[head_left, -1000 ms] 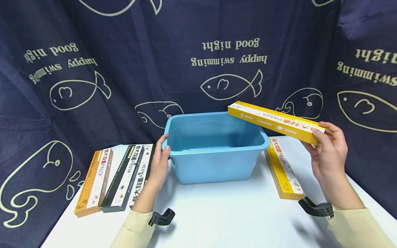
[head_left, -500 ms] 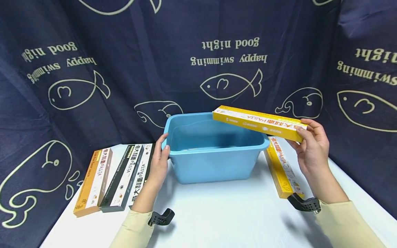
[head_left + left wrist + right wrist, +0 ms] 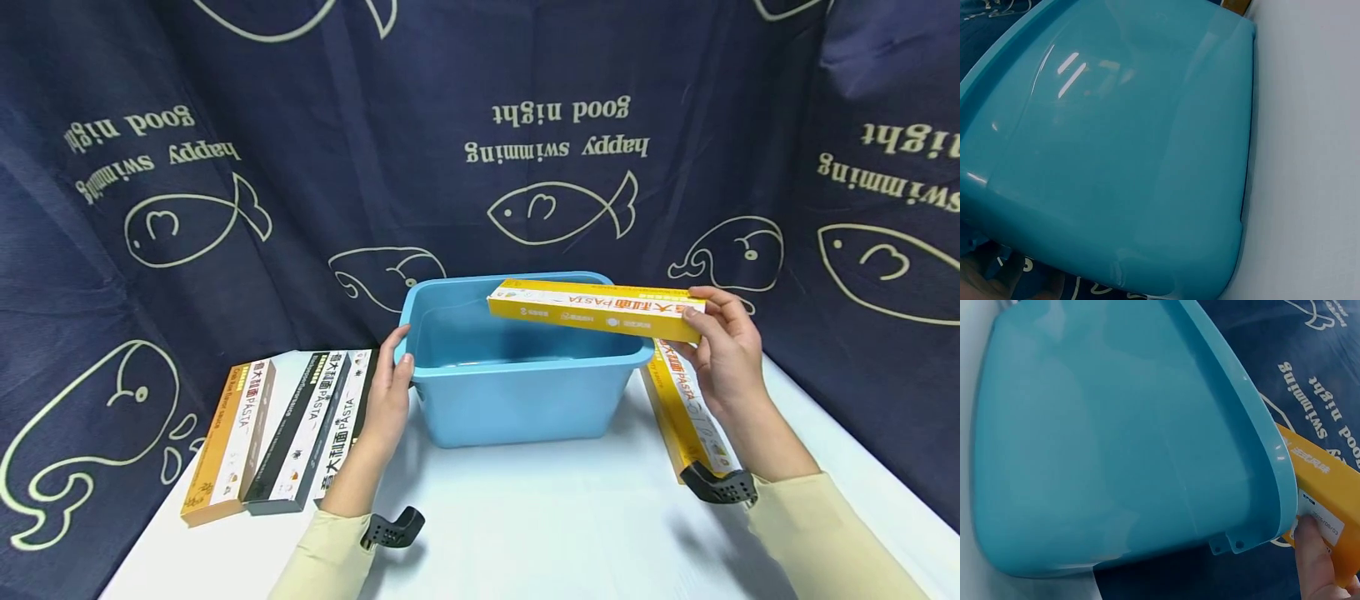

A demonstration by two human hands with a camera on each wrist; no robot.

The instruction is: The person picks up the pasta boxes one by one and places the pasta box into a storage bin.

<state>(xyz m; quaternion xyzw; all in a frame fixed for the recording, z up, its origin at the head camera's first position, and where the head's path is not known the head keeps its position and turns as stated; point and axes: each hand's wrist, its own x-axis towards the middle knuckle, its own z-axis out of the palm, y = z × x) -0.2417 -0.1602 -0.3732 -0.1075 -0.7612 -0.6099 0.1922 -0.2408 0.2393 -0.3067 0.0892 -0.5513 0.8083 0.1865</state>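
My right hand (image 3: 723, 354) grips the right end of a long yellow pasta box (image 3: 592, 308), fingers behind and thumb in front. The box slants over the mouth of a blue plastic bin (image 3: 525, 400), its left end above the opening. In the right wrist view, fingers press the yellow box's (image 3: 1329, 494) labelled end beside the bin's rim (image 3: 1254, 419). My left hand (image 3: 390, 392) holds the bin's left rim, thumb on the near side. The left wrist view is mostly filled by the bin's wall (image 3: 1110, 144), with fingers (image 3: 997, 275) at the lower left corner.
Another yellow pasta box (image 3: 686, 408) lies right of the bin, partly behind my right wrist. Left of the bin lie an orange pasta box (image 3: 228, 442), a black pasta box (image 3: 296, 433) and a further box (image 3: 345, 425). A navy curtain (image 3: 420, 100) hangs behind the white table (image 3: 525, 517).
My right hand has moved left, carrying the yellow pasta box farther over the bin. The box now lies closer to level. My left hand stays on the rim.
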